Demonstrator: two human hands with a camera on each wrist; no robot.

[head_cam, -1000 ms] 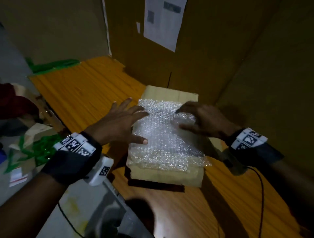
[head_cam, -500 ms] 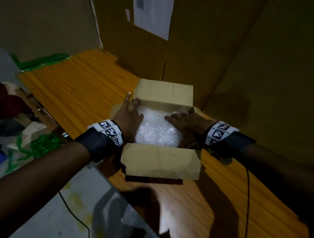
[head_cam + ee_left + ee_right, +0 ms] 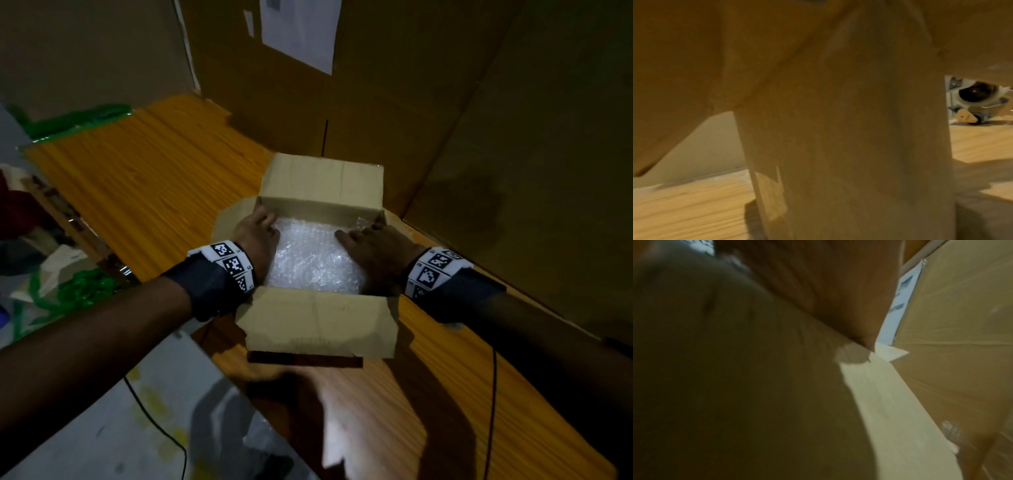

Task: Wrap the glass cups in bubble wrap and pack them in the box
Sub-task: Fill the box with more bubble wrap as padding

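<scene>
Head view: both hands, left (image 3: pixel 257 236) and right (image 3: pixel 373 246), press flat on wrap (image 3: pixel 308 260) in box (image 3: pixel 318 322); pressing hard could crack glass.

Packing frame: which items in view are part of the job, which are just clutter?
Job:
- cardboard box, flaps open
- bubble wrap inside it
- left hand and right hand, both pressing the wrap down

Clutter:
- green plastic
- big cartons behind
- paper label
- tape dispenser

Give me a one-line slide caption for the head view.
Both hands, left hand and right hand, press bubble wrap down inside the open cardboard box.
</scene>
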